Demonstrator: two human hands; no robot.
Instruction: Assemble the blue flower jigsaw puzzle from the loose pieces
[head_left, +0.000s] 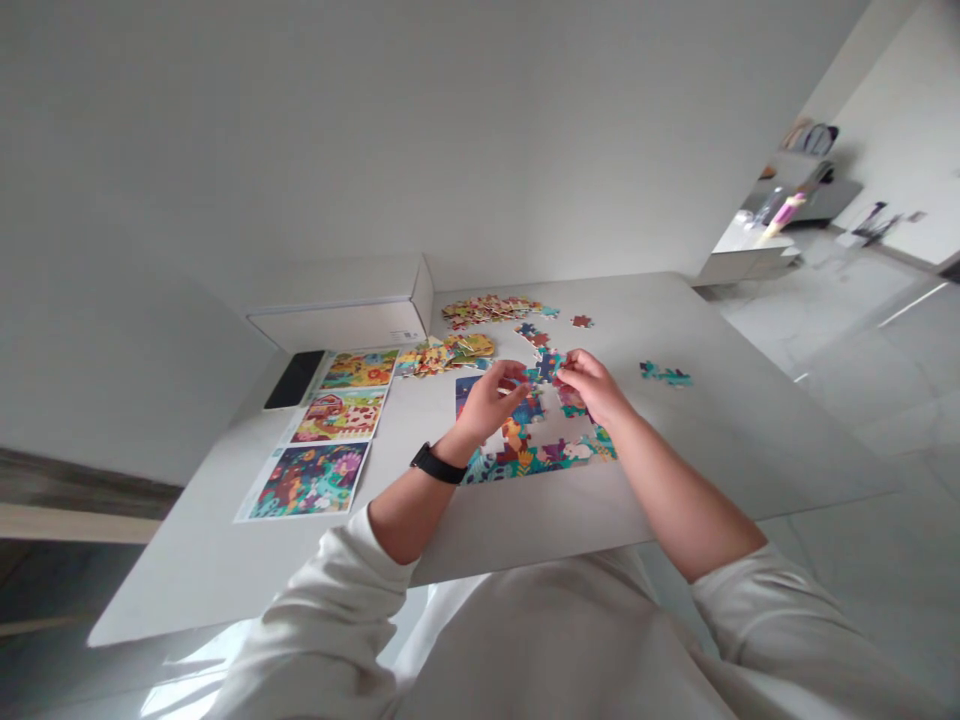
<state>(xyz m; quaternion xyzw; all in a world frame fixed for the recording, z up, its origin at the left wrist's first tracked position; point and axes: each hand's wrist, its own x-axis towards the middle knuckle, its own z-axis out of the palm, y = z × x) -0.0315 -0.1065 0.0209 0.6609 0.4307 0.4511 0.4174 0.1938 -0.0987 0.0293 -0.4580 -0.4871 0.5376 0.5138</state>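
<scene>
the right hand (592,388) pinches a blue jigsaw piece (549,364); the left hand (489,402), thumb and fingers apart, curves over the partly assembled jigsaw puzzle (517,464) on the table (720,420); loose jigsaw pieces (487,311) lie beyond.

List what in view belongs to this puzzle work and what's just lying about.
Puzzle work:
part-built puzzle
far pile and near pile of loose pieces
teal pieces at the right
printed pictures, likely the guide

Seemingly just lying about:
black phone-like slab
white box, contents hidden
blurred pink item beyond the table
</scene>
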